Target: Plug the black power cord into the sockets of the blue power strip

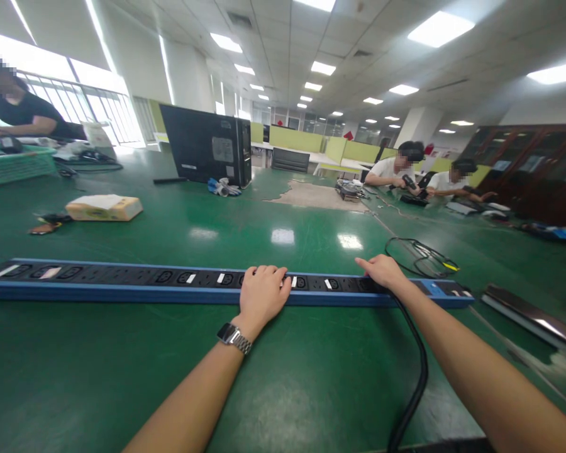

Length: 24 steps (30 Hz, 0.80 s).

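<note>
A long blue power strip (122,284) with a black socket face lies across the green table (283,377). My left hand (263,291), a metal watch on its wrist, rests on the strip near its middle with fingers curled over the sockets. My right hand (382,272) lies on the strip further right, fingers bent down onto it. A thick black cable (417,377) runs from the strip under my right forearm toward me.
A cardboard box (104,207) sits at back left, a black computer case (207,151) behind it. Thin coiled wires (422,251) lie beyond my right hand, a flat dark metal bar (532,318) at the right. Other people sit at the far left and far right.
</note>
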Motion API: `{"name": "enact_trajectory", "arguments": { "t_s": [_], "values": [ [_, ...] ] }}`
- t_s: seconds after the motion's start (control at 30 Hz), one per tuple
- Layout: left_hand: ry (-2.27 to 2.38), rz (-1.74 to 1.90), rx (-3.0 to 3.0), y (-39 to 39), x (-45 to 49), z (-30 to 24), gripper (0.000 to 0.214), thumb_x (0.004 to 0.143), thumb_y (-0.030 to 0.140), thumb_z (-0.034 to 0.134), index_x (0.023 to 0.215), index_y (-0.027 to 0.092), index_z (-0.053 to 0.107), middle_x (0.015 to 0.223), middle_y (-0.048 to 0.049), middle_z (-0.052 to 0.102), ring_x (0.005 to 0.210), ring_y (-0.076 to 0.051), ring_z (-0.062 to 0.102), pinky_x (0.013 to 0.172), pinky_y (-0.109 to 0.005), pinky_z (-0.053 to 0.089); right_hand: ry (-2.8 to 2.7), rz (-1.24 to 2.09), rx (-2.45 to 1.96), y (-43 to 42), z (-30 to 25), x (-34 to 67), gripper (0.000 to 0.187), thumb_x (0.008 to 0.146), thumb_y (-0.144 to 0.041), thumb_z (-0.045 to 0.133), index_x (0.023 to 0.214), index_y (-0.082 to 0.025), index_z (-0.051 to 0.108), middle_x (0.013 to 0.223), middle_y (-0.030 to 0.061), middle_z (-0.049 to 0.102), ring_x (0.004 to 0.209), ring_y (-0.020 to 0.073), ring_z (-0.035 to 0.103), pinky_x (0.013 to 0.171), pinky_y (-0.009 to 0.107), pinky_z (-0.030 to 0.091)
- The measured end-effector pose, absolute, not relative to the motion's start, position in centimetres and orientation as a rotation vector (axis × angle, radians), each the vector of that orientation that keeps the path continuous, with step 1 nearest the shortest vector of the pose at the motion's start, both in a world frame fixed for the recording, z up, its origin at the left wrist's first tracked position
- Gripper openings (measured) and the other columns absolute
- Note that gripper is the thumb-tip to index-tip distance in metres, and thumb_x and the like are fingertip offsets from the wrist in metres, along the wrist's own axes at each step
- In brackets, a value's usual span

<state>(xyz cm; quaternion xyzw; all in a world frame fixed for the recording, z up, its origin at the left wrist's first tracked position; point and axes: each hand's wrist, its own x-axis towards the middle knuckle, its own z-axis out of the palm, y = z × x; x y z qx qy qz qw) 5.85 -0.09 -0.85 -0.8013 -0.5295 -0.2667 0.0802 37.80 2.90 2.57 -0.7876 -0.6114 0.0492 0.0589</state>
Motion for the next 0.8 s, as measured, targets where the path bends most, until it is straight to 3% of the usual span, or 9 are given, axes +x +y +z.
{"name": "enact_trajectory", "arguments": {
  "t_s": [0.27,0.47,0.63,0.8],
  "values": [
    [-1.557,-0.815,-2.379,0.0,5.8,-1.2,0.032,0.093,0.036,0.039,0.103,0.023,0.067,0.096,-0.0063,0.069,0.093,-0.024,0.058,0.088,-0.040,0.033,-1.872,0.083,-2.403,2.5,2.9,37.1,0.059,0.086,-0.058,0.033,0.061,-0.019,0.070,0.073,0.0109,0.070,0.076,0.0214,0.065,0.065,0.028,0.042],
    [-1.548,-0.807,-2.368,0.0,5.9,-1.1,0.032,0.092,0.037,0.039,0.101,0.023,0.067,0.092,-0.0074,0.069,0.092,-0.024,0.058,0.086,-0.040,0.033,-1.620,-0.230,-2.558,-0.3,4.7,36.6,0.047,0.085,-0.052,0.036,0.089,-0.021,0.070,0.096,0.0122,0.071,0.089,0.0264,0.065,0.065,0.032,0.043],
    [-1.578,-0.786,-2.348,0.0,6.1,-1.0,0.033,0.092,0.038,0.040,0.100,0.023,0.068,0.091,-0.0073,0.069,0.089,-0.024,0.057,0.085,-0.041,0.032,-1.923,-0.008,-2.521,-2.3,4.7,38.4,0.049,0.083,-0.058,0.042,0.093,-0.018,0.070,0.095,0.0130,0.071,0.090,0.0260,0.065,0.073,0.032,0.045],
    [-1.583,-0.764,-2.344,0.1,6.1,-1.0,0.033,0.092,0.038,0.039,0.100,0.023,0.068,0.090,-0.0075,0.068,0.089,-0.025,0.056,0.084,-0.040,0.031,-2.069,-0.053,-2.264,-3.5,5.6,38.7,0.037,0.085,-0.045,0.046,0.091,-0.019,0.072,0.091,0.0083,0.072,0.086,0.0222,0.065,0.073,0.028,0.045]
  ]
}}
